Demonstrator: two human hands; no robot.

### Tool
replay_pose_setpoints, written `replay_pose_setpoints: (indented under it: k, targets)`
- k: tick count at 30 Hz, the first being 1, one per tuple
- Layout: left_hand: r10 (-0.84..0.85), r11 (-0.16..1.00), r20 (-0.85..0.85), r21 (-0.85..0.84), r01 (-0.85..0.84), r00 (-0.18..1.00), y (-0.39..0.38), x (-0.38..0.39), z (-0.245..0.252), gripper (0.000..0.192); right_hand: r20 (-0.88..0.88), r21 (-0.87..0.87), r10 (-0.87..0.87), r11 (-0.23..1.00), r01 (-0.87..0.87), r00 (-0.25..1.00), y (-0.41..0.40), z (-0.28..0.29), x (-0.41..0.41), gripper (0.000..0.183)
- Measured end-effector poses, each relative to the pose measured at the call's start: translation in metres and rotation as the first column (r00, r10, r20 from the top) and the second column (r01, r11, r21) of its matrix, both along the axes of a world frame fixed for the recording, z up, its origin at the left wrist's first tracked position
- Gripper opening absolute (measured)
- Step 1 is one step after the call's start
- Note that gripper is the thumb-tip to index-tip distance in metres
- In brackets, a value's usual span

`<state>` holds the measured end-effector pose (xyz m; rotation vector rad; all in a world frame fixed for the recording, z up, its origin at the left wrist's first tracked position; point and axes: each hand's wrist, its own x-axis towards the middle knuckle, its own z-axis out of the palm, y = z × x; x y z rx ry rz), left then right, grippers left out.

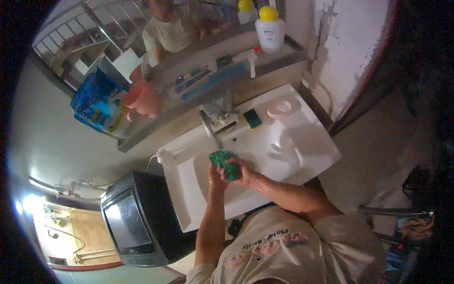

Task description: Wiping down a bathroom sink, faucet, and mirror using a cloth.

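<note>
A green scouring cloth or pad (227, 164) is held between my two hands, just below the spout of the chrome faucet (210, 129), over the basin of the white sink (287, 167). My left hand (217, 176) grips its left side, and my right hand (243, 173) holds the right side with fingers curled onto it. Both hands look wet. On the sink's back ledge, right of the faucet, lies a green-and-yellow scrubbing sponge (252, 119). Farther right is a pale pink ring-shaped object (279, 109).
Above the sink, a ledge below a mirror holds a pink cup (142, 98), a blue plastic bag (97, 101), a toothbrush-like white item (252, 65) and a white bottle with yellow cap (270, 32). A black top-loading appliance (156, 209) stands left of the sink.
</note>
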<state>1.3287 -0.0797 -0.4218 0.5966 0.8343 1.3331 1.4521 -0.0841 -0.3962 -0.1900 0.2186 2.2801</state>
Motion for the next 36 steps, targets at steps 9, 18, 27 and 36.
replay_pose_setpoints:
  k: [9,18,27,36]
  targets:
    - [-0.423,0.906,0.016,-0.016,0.423,0.906,0.054,0.002,0.051,0.033,0.4,0.194,0.236,0.922,-0.334,0.885,0.001,0.032,0.038,0.028]
    - [0.047,0.976,-0.932,0.119,0.183,0.358,0.073,0.047,0.054,0.027,0.807,0.462,-0.59,0.658,-0.594,-0.025,0.029,0.009,0.024,0.04]
    - [0.197,0.891,-0.894,0.334,0.307,0.402,0.085,0.001,0.012,0.03,0.789,0.362,0.081,0.739,-0.567,0.609,0.031,0.041,0.044,0.032]
    - [-0.141,0.977,0.416,-0.085,0.193,0.899,0.01,0.029,0.056,0.048,-0.026,0.079,0.423,0.904,-0.42,0.906,0.006,0.043,0.029,0.038]
